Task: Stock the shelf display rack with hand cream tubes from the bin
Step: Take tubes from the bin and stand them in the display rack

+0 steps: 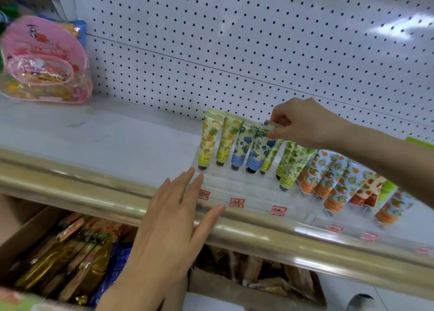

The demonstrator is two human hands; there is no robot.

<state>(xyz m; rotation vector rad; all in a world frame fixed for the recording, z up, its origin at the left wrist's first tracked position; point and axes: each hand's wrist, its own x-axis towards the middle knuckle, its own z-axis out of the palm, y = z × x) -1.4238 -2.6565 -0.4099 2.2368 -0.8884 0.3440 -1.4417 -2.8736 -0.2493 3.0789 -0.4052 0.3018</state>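
Observation:
A clear acrylic display rack [237, 188] stands on the white shelf, with red price tags along its front. Hand cream tubes stand in it cap down: two yellow fruit tubes [209, 141], blue flower tubes [243, 146], green leaf tubes [291, 162] and orange-print tubes [328, 181] further right. My right hand [303, 122] pinches the top end of a blue flower tube [260, 146] that stands in the rack's back row. My left hand [173, 219] is flat with straight fingers, its fingertips touching the rack's front left corner.
A pink see-through bag [44, 61] of goods sits at the shelf's back left. White pegboard [234, 40] backs the shelf. A metal rail [94, 184] runs along the shelf front. Below it, cardboard boxes [58, 252] hold packaged goods.

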